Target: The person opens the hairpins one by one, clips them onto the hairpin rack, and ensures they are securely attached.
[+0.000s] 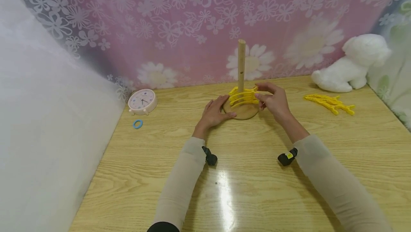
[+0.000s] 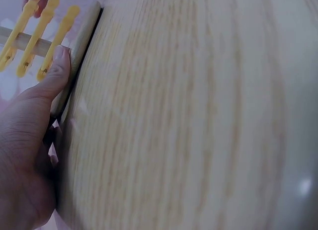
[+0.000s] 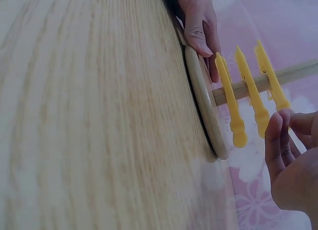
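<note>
In the head view, a wooden post rises upright from a round wooden base. Three yellow clothespins are clipped across the post, one above another. My left hand lies at the left side of the base, thumb and fingers spread along its rim, pressing it. In the left wrist view the thumb touches the base. My right hand pinches the handle end of the topmost clothespin, the one farthest from the base, between thumb and fingertips, seen in the right wrist view.
Several more yellow clothespins lie to the right on the wooden table. A white plush dog sits behind them. At left are a pink clock and a blue ring. A flowered curtain hangs behind.
</note>
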`<state>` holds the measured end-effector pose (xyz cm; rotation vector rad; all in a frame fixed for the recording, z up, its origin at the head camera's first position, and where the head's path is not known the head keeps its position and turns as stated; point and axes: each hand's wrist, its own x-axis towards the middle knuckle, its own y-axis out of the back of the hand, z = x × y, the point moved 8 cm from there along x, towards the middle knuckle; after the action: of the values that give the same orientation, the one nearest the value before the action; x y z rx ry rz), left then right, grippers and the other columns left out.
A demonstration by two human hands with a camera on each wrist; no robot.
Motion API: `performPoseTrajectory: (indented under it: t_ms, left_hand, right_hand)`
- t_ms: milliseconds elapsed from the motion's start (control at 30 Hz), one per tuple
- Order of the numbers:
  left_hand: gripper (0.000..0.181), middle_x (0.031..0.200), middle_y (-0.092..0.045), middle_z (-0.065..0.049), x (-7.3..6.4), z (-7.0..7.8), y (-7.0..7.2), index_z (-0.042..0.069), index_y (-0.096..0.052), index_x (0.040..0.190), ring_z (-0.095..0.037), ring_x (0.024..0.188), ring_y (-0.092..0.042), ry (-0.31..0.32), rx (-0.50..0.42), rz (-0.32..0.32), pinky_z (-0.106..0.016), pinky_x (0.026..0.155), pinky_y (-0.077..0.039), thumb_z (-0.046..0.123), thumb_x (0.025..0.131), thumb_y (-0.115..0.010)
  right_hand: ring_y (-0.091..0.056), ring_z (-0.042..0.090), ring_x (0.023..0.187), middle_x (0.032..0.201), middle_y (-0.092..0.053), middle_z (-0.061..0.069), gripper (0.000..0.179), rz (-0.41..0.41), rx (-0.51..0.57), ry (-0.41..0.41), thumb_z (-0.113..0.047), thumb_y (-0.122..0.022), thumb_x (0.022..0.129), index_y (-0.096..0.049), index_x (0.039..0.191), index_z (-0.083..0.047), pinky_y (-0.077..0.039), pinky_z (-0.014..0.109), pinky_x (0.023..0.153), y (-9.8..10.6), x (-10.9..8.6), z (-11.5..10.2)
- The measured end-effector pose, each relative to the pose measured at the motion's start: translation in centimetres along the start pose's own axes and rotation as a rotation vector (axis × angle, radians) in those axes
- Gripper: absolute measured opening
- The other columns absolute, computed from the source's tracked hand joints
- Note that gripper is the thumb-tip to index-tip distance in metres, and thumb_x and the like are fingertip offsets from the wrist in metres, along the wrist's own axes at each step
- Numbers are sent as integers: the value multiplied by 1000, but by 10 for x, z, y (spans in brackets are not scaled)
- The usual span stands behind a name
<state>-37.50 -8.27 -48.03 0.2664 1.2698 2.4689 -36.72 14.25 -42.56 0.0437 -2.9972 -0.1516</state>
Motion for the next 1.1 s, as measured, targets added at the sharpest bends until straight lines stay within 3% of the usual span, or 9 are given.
performPoseTrajectory:
  t_ms: [233,600,800,1100]
  left_hand:
    - [90,172,-24,6,1,1,0,27,-23,168,-10,159,-14,-5,-4,0,-33,130,2,61,96,-66]
    - [90,173,-21,7,1,-2,-1,29,-21,168,-8,159,-12,-4,2,-14,-33,130,3,61,97,-65]
    - [90,173,-22,6,1,0,-1,29,-21,168,-9,160,-12,-8,-3,-14,-32,130,4,61,97,-65]
    - [90,173,-23,3,2,-1,0,27,-20,168,-11,160,-12,-14,-1,-6,-34,130,3,59,97,-66]
  right_hand:
    - [-62,14,53,129,-68,16,38,37,80,6,-6,-72,98,-69,136,-10,-57,27,50,10,-3,5]
    - [-63,15,56,121,-75,-2,39,66,124,-38,-10,-72,99,-68,138,-11,-59,26,54,47,-19,12]
    - [-63,15,59,113,-74,-12,41,81,96,-99,-14,-72,99,-66,139,-9,-59,26,55,77,-31,21]
    - [-66,11,62,108,-74,-17,35,119,99,-174,-13,-75,97,-71,131,-20,-59,24,55,137,-47,32]
